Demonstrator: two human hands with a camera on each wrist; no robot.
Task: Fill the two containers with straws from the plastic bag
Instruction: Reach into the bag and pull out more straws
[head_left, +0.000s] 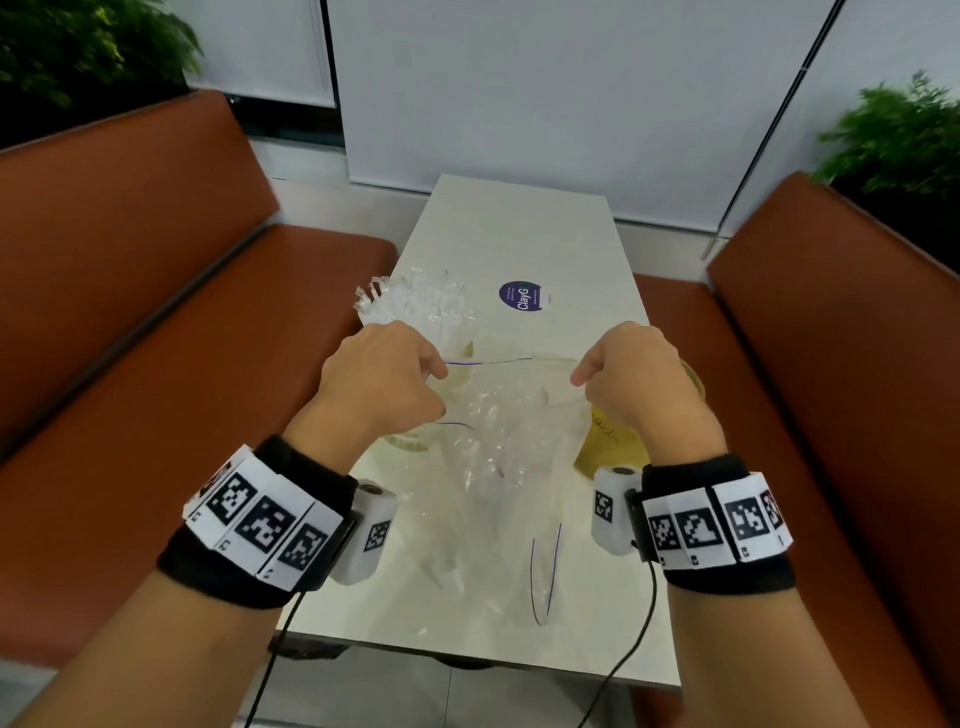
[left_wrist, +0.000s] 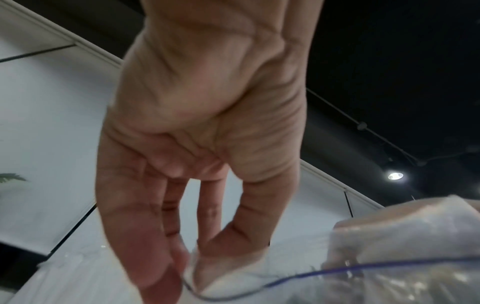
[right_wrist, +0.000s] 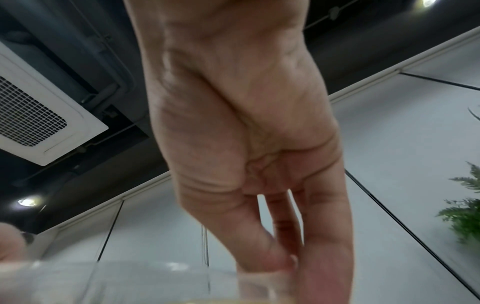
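- Left hand (head_left: 382, 371) raised over the tabletop (head_left: 519, 234), fingers (left_wrist: 145, 257) and thumb pinching the blue-lined rim of the clear plastic bag (head_left: 498, 441).
- Right hand (head_left: 631, 371) level with it, fingers (right_wrist: 262, 242) pressed together, pinching the opposite rim; bag mouth stretched wide between both hands.
- Bag hanging crumpled, lower part resting on the tabletop.
- Wrapped straws (head_left: 415, 304) standing bunched in a container just beyond the left hand.
- Yellowish container (head_left: 615, 441) under the right wrist, partly hidden.
- Round purple sticker (head_left: 521, 296) farther back on the tabletop.
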